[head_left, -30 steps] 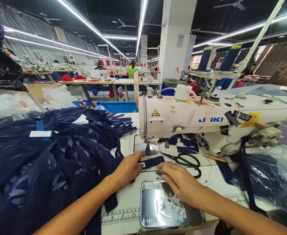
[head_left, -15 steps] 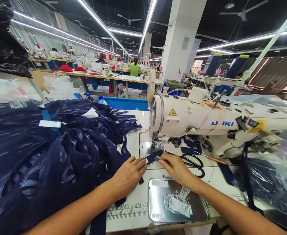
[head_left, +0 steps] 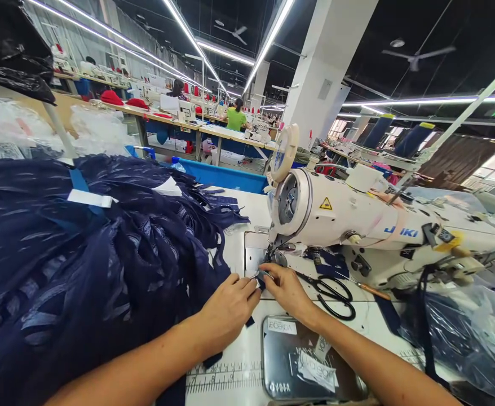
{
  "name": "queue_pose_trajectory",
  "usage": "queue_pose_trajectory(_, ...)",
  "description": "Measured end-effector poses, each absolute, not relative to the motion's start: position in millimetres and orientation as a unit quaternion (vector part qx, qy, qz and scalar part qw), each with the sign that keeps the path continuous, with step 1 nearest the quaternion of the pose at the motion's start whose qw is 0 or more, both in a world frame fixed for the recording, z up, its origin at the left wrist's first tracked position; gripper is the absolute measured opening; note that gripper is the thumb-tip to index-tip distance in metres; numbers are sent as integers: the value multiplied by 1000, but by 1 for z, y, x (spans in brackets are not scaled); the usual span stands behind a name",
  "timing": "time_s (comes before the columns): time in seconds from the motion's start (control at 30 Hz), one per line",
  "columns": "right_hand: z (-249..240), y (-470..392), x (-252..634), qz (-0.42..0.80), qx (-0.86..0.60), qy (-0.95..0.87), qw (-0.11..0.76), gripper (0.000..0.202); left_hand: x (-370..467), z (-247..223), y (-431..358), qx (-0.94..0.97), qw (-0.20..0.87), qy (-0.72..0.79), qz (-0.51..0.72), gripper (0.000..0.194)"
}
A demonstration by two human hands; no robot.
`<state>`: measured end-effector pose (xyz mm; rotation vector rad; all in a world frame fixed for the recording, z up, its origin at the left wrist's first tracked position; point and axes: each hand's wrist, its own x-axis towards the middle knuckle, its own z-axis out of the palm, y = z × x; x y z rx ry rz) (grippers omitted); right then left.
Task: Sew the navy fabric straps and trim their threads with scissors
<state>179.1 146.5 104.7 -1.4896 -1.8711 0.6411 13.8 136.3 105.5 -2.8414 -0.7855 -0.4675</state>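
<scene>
Just in front of the needle area of a white sewing machine (head_left: 349, 211), my two hands meet over a small navy fabric strip (head_left: 261, 281). My left hand (head_left: 229, 307) pinches its left side, where a bit of white shows at the fingertips. My right hand (head_left: 288, 294) grips the right side with bent fingers. Something thin and shiny shows by the fingertips, too small to name. Below my right hand lies a metal tray (head_left: 278, 369) with white printed labels (head_left: 317, 372) on it. Black-handled scissors (head_left: 336, 296) rest to the right of that hand.
A big heap of navy garments (head_left: 82, 270) covers the left side of the table. A wooden-handled tool (head_left: 374, 291) and a clear plastic bag (head_left: 463, 321) lie at right. Behind the table hangs a blue cloth trough (head_left: 222, 175). A person in green (head_left: 235, 117) sits farther back.
My right hand has moved left, closer to my left hand, and the navy strip between them now shows less and looks folded. The view has tilted and shifted slightly.
</scene>
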Motion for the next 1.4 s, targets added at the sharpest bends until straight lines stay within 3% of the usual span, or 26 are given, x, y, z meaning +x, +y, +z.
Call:
queue_pose_trajectory(0.17,100,148,179,223,-575,-713,333,28,15,106,136,-949,84,-265,-146,27)
queue_pose_trajectory(0.83,108,142,176,111,-575,-778,227,32,17,106,135,-951,101,-268,-119,31)
queue_pose_trajectory(1.4,105,135,182,85,-544,-805,220,32,19,112,133,-953,95,-279,-73,32)
